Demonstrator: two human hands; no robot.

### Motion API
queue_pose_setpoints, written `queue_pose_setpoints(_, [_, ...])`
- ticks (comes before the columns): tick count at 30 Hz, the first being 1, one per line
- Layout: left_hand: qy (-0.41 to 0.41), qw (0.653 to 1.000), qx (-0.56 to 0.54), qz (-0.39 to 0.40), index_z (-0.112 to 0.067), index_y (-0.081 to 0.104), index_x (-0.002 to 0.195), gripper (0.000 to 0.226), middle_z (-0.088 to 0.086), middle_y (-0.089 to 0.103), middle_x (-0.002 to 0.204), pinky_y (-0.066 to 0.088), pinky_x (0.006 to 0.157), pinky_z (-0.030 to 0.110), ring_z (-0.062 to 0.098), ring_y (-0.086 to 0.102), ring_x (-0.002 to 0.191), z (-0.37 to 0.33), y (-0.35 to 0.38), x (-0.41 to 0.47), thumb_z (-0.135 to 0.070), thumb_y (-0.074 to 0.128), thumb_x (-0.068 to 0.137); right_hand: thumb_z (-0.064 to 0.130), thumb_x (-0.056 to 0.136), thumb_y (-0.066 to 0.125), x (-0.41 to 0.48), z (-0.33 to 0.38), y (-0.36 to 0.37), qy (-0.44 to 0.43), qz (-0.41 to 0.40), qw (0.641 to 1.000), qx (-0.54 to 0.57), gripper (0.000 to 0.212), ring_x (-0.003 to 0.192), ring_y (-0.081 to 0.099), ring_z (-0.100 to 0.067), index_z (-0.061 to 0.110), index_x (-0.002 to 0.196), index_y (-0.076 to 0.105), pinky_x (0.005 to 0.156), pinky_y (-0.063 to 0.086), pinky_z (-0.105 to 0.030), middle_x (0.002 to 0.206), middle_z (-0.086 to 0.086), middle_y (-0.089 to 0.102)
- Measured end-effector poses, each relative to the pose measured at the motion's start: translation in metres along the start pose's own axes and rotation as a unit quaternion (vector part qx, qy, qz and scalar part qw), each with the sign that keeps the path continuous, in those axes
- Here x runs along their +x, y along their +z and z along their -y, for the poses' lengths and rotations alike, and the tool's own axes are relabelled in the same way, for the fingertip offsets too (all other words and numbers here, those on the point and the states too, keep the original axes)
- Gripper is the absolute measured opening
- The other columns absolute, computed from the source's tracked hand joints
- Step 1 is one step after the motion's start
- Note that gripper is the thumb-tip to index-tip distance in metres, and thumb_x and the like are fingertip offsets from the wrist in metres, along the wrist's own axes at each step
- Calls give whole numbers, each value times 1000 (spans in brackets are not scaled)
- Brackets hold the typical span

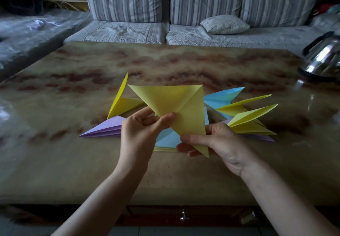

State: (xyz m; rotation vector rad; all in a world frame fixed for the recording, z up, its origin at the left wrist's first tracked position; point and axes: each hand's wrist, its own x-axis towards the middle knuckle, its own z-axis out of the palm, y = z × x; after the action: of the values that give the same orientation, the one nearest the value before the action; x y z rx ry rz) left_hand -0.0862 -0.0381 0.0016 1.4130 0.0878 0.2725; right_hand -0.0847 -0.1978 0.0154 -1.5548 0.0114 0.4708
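I hold a yellow sheet of paper (176, 107), partly folded into a triangle, above the table. My left hand (139, 131) pinches its left lower edge between thumb and fingers. My right hand (217, 142) pinches the narrow lower tip. Under the sheet lies a stack of flat paper (165, 141), light blue on top.
Folded paper pieces lie around the stack on the marbled table (92, 162): a yellow one (121, 103) and a purple one (108, 127) at left, a blue one (222, 96), two yellow ones (248, 119) and a purple one (263, 137) at right. A steel kettle (323, 61) stands far right. A striped sofa (165, 15) is behind.
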Motion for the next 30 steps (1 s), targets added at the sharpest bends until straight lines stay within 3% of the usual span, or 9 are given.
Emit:
queue_pose_setpoints(8, [19, 1000, -5, -16, -7, 71, 80, 6, -9, 68, 60, 45, 60, 11, -3, 59, 59, -4, -2, 4, -8, 74, 75, 11, 73, 74, -2, -2, -4, -5, -3, 1000, -8, 21, 82, 73, -24, -1, 90, 73, 71, 56, -27, 83, -16, 74])
queue_pose_setpoints(15, [12, 1000, -10, -25, -6, 73, 87, 15, 0, 74, 74, 51, 69, 16, 5, 65, 68, -3, -4, 6, -9, 75, 73, 13, 71, 74, -3, -3, -5, -2, -3, 1000, -5, 27, 83, 73, -25, -2, 93, 71, 69, 56, -26, 85, -16, 74])
queue_pose_setpoints(22, [-7, 1000, -14, -19, -7, 73, 86, 14, -2, 73, 72, 50, 69, 18, 5, 65, 68, -1, -4, 7, -11, 75, 73, 12, 73, 73, -2, -3, -6, 5, -6, 1000, -2, 26, 82, 73, -25, -4, 94, 71, 65, 55, -26, 85, -17, 74])
queue_pose_setpoints(26, [0, 999, -26, -44, -6, 72, 85, 9, -6, 71, 65, 50, 62, 13, 3, 64, 62, -3, -10, 13, -8, 72, 77, 16, 68, 74, -5, -4, -10, 0, -13, 1000, -10, 32, 80, 72, -24, -6, 90, 71, 67, 55, -26, 82, -17, 74])
queue_pose_setpoints(30, [0, 999, -29, -42, -7, 72, 87, 12, -3, 73, 71, 52, 65, 15, 6, 66, 65, -3, -10, 13, -8, 73, 75, 17, 66, 74, -7, -4, -12, 4, -14, 1000, -15, 33, 80, 72, -24, -6, 90, 70, 70, 55, -29, 82, -17, 74])
